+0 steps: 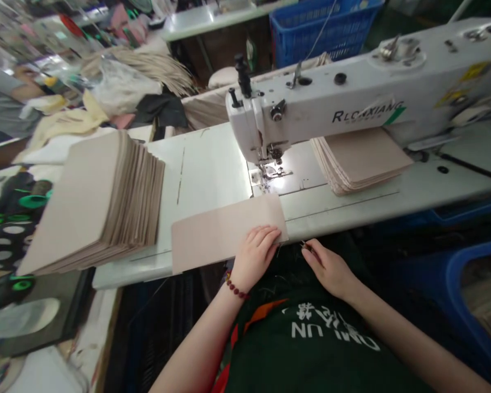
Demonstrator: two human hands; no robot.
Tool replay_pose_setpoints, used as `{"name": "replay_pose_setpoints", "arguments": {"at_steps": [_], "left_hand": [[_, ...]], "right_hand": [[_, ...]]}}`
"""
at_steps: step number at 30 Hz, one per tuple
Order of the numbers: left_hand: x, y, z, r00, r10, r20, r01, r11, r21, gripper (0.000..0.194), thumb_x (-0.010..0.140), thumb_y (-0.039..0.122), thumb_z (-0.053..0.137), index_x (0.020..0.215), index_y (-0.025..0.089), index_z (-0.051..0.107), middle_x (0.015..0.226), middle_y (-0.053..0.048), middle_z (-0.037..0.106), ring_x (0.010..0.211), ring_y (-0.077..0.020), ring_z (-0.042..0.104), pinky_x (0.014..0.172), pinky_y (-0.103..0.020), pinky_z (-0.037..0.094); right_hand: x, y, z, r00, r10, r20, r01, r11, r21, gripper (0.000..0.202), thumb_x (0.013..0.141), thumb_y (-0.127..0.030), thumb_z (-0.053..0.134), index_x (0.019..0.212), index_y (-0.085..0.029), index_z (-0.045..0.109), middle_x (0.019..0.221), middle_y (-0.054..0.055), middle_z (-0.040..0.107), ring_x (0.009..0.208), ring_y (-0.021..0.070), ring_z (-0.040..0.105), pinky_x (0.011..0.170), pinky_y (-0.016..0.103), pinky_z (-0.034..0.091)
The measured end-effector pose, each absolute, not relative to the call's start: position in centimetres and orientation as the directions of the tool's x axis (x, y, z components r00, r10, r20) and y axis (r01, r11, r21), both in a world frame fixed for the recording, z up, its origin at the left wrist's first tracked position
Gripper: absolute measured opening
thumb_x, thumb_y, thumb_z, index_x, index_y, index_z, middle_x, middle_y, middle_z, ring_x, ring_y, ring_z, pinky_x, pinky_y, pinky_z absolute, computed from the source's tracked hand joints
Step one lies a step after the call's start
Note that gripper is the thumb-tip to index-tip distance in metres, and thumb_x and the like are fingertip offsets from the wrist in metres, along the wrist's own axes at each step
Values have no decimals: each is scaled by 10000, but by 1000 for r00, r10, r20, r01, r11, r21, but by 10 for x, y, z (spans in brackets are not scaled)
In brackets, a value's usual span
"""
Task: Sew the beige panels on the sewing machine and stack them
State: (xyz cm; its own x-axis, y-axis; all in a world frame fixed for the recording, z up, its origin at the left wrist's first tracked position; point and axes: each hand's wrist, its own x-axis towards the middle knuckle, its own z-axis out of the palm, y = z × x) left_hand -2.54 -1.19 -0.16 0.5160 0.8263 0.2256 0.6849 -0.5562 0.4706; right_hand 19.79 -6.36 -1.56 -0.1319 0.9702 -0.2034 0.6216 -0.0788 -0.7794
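A flat beige fabric panel [213,229] lies at the front edge of the sewing table, its near left part reaching past the edge. My left hand [258,251] is closed on its right end, fingers on top and thumb hidden. Just right of the panel, in front of the table edge, my right hand [325,267] pinches what look like small thread snips [305,245]; only the tips and a bit of the body show. The sewing machine [265,125] stands behind the panel, its lit needle area [270,172] just beyond the panel's far right corner.
A tall stack of beige panels [90,191] stands at the left. A smaller stack [360,161] lies under the machine arm. Blue crates [323,27] are behind, and a blue bin [454,278] is at the right. Another person's arm [18,87] shows at far left.
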Motion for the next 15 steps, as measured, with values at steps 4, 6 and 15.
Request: {"name": "replay_pose_setpoints", "arguments": {"at_steps": [4,6,15], "left_hand": [[-22,-2,5,303,943,137,652,-310,692,205,999,292,490,1116,215,640,1081,-48,703,1017,-198,653,906,-334,512],[-25,2,11,223,974,51,605,-179,776,222,1000,330,487,1089,206,649,1027,-34,715,930,-181,670,827,-295,520],[-23,9,17,75,994,-76,470,32,882,232,962,368,542,1030,196,682,972,-33,733,890,-183,681,816,-287,513]], "right_hand": [[185,-52,-8,-137,982,-131,664,-8,-747,238,972,-442,437,949,-232,547,749,-16,611,664,164,584,598,271,378],[178,-44,-7,-138,985,-101,673,19,-740,229,965,-437,461,917,-229,544,715,-20,600,641,163,575,586,270,366],[152,-9,10,-126,991,-38,712,64,-699,212,964,-420,484,912,-224,549,735,1,651,648,177,604,568,270,332]]}}
